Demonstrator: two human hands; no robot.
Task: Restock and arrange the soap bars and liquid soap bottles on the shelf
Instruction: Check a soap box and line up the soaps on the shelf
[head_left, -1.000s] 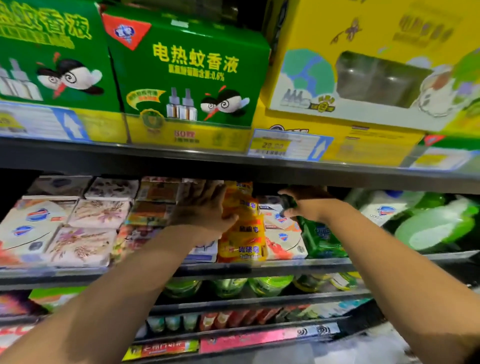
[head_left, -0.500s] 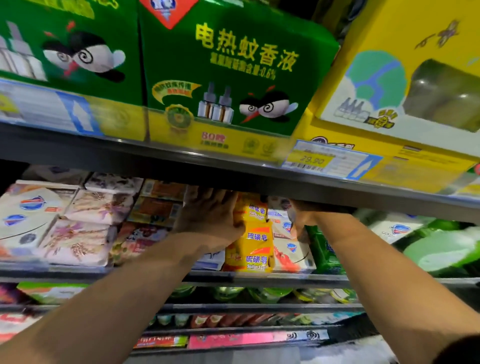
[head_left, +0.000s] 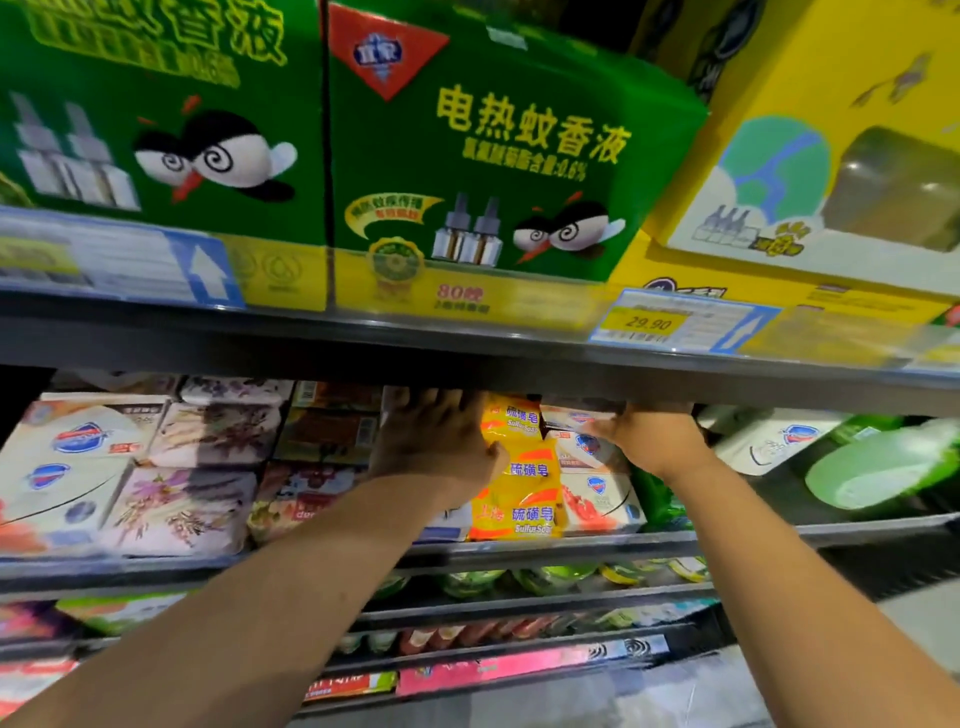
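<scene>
Obs.: both hands are in the soap tier, under the lip of the upper shelf (head_left: 467, 358).

Left hand (head_left: 434, 441): fingers straight, running back into the shelf along the left flank of the yellow sulfur soap stack (head_left: 524, 499), with the thumb touching its front face. It is a flat, released hand that presses and does not grasp.

Right hand (head_left: 652, 439): lies on the white soap boxes (head_left: 597, 499) just right of the yellow stack. The upper lip hides its fingertips, so we cannot tell whether it grips a box or only pushes.

Task items: the yellow bars sit mid-shelf, stacked several high and touching the white boxes. The floral soap packs (head_left: 182, 509) fill the left end. A green liquid soap bottle (head_left: 878, 467) lies tilted at the right end, apart from the bars.

Step in hand, as we judge it: squaring the yellow column between its neighbours.

How to do it well:
- Keep the left palm flat and low on the stack — pressure near the top alone could tip the upper bars backward.
- Brace the white boxes with the right hand so they do not slide toward the bottle.
- Bring the faces flush with the shelf rim (head_left: 727, 538), labels forward.
- Watch the knuckles, as clearance under the upper lip looks tight.

The bottle is not yet stood up and looks like the next job.
</scene>
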